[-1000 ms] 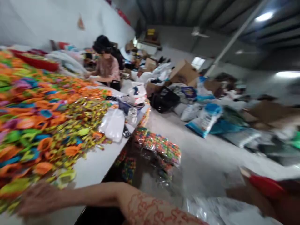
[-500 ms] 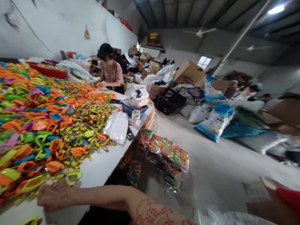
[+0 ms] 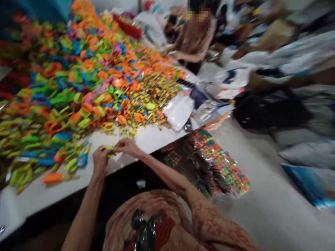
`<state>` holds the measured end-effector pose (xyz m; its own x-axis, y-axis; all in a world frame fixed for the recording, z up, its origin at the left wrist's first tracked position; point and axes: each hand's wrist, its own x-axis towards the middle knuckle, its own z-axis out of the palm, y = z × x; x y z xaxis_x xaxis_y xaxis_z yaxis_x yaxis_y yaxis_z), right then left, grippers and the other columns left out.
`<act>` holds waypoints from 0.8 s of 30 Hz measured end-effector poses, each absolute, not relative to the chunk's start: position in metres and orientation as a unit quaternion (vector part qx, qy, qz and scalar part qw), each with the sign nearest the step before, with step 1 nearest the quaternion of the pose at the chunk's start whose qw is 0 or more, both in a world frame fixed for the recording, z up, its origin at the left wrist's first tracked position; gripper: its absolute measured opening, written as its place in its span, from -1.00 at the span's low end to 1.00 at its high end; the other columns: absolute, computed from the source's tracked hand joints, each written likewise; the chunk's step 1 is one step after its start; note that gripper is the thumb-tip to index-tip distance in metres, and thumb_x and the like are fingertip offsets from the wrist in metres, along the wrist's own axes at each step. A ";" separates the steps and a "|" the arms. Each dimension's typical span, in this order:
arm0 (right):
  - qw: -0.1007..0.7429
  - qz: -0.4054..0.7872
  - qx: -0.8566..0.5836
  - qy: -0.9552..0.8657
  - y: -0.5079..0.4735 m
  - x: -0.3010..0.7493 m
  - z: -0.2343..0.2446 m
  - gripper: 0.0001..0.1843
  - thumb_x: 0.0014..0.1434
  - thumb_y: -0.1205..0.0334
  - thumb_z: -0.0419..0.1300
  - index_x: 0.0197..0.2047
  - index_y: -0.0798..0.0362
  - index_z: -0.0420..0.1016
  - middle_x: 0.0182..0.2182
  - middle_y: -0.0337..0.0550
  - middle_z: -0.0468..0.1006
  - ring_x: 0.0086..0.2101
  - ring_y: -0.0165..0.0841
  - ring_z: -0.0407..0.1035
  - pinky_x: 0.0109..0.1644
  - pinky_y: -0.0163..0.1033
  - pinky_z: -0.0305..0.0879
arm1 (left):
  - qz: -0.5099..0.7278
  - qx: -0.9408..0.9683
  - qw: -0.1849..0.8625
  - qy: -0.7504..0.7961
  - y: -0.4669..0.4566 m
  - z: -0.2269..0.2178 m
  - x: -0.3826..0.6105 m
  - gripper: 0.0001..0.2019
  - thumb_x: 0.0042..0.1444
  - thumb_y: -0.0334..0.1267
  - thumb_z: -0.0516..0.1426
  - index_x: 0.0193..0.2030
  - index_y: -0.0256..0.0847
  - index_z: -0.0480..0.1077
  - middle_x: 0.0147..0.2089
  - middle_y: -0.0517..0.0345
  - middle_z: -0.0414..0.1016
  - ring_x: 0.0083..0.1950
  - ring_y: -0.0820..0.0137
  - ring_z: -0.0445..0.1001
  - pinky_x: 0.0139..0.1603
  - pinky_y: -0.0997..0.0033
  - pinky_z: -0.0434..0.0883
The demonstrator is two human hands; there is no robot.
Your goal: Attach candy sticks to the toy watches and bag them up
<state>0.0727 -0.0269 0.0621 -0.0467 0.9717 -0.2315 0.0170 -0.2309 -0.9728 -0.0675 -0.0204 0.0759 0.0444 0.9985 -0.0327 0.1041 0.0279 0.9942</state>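
Over the front edge of the table, my left hand [image 3: 100, 161] is closed on one end of a yellow-green plastic piece [image 3: 108, 149], which looks like a toy watch. My right hand [image 3: 128, 147] pinches the other end, so the piece spans both hands. Motion blur hides its finer details. Left of my hands lie loose toy watches in blue, green and orange, among them an orange piece [image 3: 52, 177] near the edge. Beyond them rises a large heap of the same bright pieces [image 3: 86, 80]. A pile of small yellow wrapped bits [image 3: 159, 87] adjoins it.
White plastic bags [image 3: 179, 109] and a dark phone [image 3: 187, 124] lie on the white table [image 3: 149, 137]. Packed bags of colourful pieces [image 3: 222, 164] sit on the floor to the right. Across the table a person [image 3: 195, 38] works. A black bag [image 3: 269, 109] and sacks stand farther right.
My view has swung down and to the left. Both hands now show together on the yellow-green piece, where before my right hand was over the table and my left was out of sight.
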 end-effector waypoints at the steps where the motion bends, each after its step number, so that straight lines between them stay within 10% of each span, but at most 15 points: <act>1: 0.426 0.585 -0.536 -0.435 -0.034 0.076 0.062 -0.58 -0.20 -0.01 0.54 -0.52 0.09 0.46 -0.67 -0.41 0.41 -0.61 -0.54 0.23 -0.51 -0.40 0.14 | 0.448 0.501 0.503 0.543 -0.023 0.069 -0.070 -0.81 -0.25 -0.14 0.12 -0.48 -0.19 0.35 -0.56 0.28 0.35 -0.54 0.46 0.33 -0.50 0.45 0.36; 10: 0.493 0.678 -0.425 -0.341 -0.059 0.077 0.071 -0.55 -0.21 0.18 0.51 -0.27 0.04 0.45 -0.57 -0.34 0.57 -0.55 -0.40 0.49 -0.41 -0.31 0.45 | 0.348 0.497 0.590 0.533 -0.060 0.077 -0.083 -0.81 -0.39 -0.20 0.09 -0.53 -0.20 0.34 -0.62 0.28 0.25 -0.53 0.51 0.13 -0.51 0.48 0.13; 24: 0.450 0.711 -0.419 -0.340 -0.055 0.069 0.069 -0.54 -0.20 0.07 0.56 -0.35 0.05 0.44 -0.60 -0.37 0.52 -0.63 -0.48 0.38 -0.52 -0.36 0.35 | 0.250 0.549 0.632 0.487 -0.062 0.069 -0.097 -0.70 -0.28 -0.16 0.05 -0.41 -0.25 0.46 -0.54 0.29 0.19 -0.48 0.50 0.01 -0.45 0.45 0.03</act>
<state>0.0691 -0.0555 0.0688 -0.2435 0.9255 -0.2901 -0.3548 -0.3634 -0.8614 -0.0973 -0.0623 0.0689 0.4010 0.8509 -0.3395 0.2182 0.2712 0.9374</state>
